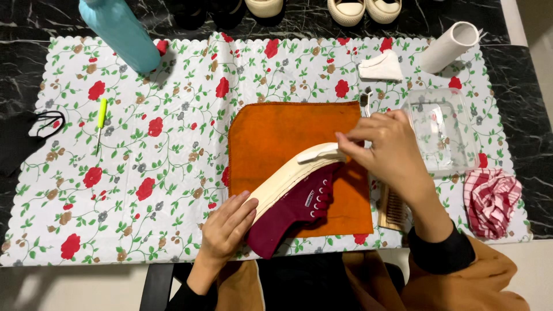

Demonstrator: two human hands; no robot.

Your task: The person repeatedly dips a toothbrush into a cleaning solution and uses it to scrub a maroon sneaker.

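Head view. The maroon canvas sneaker point(299, 204) lies tipped on its side on the orange cloth point(271, 135), cream sole turned up and to the left, toe pointing far-right, heel at the near edge of the flowered table cover point(144, 115). My left hand point(226, 226) steadies the heel end, fingers curled loosely against the sole and upper, holding the shoe in place. My right hand point(387, 147) is over the toe end, fingertips pinched narrow on a small white piece pressed to the rubber rim; I cannot tell what that piece is. My reading: I am working along the sole edge at the toe, wiping or rubbing it. The next move likely calls for keeping the heel pinned and sliding the pinch down the rim.

Containers: the clear plastic tub point(440, 129) sits right of the cloth, just beyond my right hand; it looks empty or holds only clear liquid, I cannot tell. A teal bottle point(121, 31) stands far-left, contents hidden. A white roll point(449, 46) lies far-right, a folded white cloth point(381, 66) beside it. A striped red rag point(492, 201) is bunched near-right. A wooden brush point(393, 210) lies under my right wrist.
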